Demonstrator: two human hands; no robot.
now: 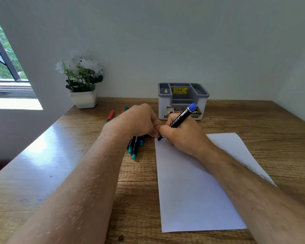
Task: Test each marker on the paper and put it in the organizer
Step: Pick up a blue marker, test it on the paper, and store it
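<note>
One sheet of paper lies near me on the wooden counter. My right hand grips one blue-capped marker, its tip on the paper's far-left corner. My left hand rests curled over a heap of markers; I can't tell their number or whether it grips any. Farther off: one red marker, one grey organizer, one potted plant, pale wall, window on the left.

Right hand pressing blue marker tip on paper, left hand fisted
</note>
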